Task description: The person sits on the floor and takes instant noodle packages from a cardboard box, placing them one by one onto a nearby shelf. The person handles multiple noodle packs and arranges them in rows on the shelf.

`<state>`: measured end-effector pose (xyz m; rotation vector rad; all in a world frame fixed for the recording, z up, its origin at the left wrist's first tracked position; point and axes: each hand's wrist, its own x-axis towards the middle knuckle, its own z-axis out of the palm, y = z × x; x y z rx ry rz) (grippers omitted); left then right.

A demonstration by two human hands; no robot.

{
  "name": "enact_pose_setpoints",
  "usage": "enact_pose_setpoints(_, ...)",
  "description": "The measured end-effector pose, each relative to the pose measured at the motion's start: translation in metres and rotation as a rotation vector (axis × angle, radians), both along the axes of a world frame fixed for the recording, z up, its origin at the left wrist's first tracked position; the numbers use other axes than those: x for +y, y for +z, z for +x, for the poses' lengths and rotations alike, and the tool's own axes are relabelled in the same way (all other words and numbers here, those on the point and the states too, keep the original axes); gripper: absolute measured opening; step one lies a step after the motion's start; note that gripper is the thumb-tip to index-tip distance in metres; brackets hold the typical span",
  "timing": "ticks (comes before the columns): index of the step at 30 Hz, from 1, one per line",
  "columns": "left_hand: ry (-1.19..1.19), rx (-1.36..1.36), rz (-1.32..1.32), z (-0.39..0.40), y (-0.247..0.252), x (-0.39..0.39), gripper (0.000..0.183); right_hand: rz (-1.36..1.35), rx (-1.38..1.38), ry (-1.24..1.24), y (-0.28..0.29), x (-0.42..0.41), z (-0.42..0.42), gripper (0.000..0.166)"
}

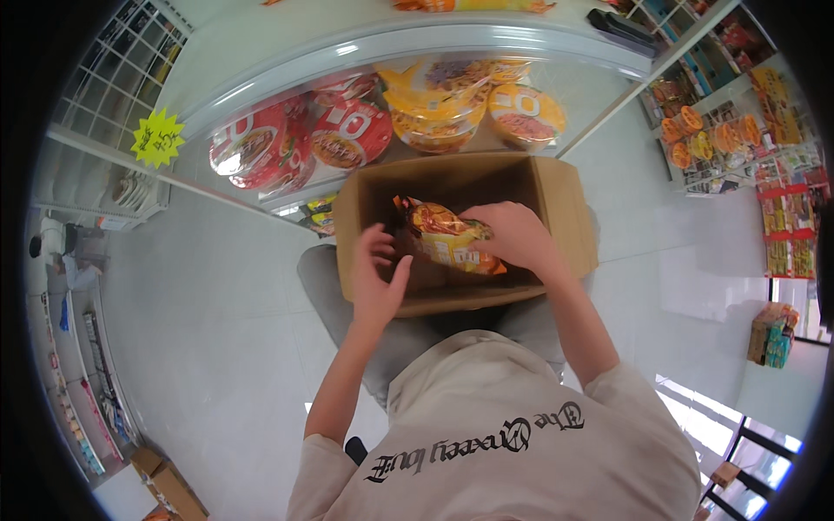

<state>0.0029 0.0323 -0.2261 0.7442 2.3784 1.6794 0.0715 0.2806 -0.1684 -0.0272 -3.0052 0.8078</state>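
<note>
An open cardboard box (568, 221) rests at my lap, its dark inside facing up. In its mouth, my right hand (511, 234) grips one end of an orange and yellow snack or noodle packet (449, 238). My left hand (381, 280) is over the box's left side, fingers apart and a little blurred, with nothing in it. A gap separates it from the packet's left end. The packet lies tilted, its printed face towards me. Shadow hides most of the box's floor.
Ahead is a shelf (417, 42) with an orange packet (475, 5) on top. Red noodle bowls (352, 133) and yellow ones (526, 114) stand below. A yellow star-shaped price tag (158, 138) hangs left. Another person (78, 270) is far left. Stacked goods (773, 333) stand right.
</note>
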Motion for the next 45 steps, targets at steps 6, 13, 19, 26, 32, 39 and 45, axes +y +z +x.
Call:
enact_pose_setpoints(6, -0.281, -0.6, 0.525, -0.011, 0.015, 0.04, 0.099, -0.407, -0.096, -0.211, 0.072, 0.001, 0.056, 0.046)
enact_pose_setpoints(13, -0.442, -0.873, 0.485, -0.009, -0.008, 0.046, 0.067, -0.753, 0.164, -0.373, 0.069, 0.006, 0.083, 0.051)
enact_pose_setpoints(19, -0.243, -0.674, 0.492, 0.006, 0.003, 0.052, 0.063, -0.988, 0.278, -0.606, 0.029, -0.005, 0.086, 0.045)
enact_pose_setpoints(26, -0.108, -0.693, 0.594, 0.013, -0.003, 0.051, 0.055, -1.004, 0.361, -0.54, 0.003, -0.009, 0.079, 0.019)
enact_pose_setpoints(32, -0.115, -0.641, 0.558, 0.017, -0.01, 0.047, 0.052, -0.641, 0.324, -0.478, 0.013, -0.007, 0.078, 0.015)
enact_pose_setpoints(39, -0.063, -0.685, 0.571, 0.023, -0.003, 0.049, 0.051, -0.632, 0.387, -0.489, 0.013, -0.014, 0.077, 0.011)
enact_pose_setpoints(45, -0.054, -0.6, 0.527, 0.026, 0.013, 0.049, 0.05, -0.387, 0.26, -0.383, 0.011, -0.008, 0.075, 0.015)
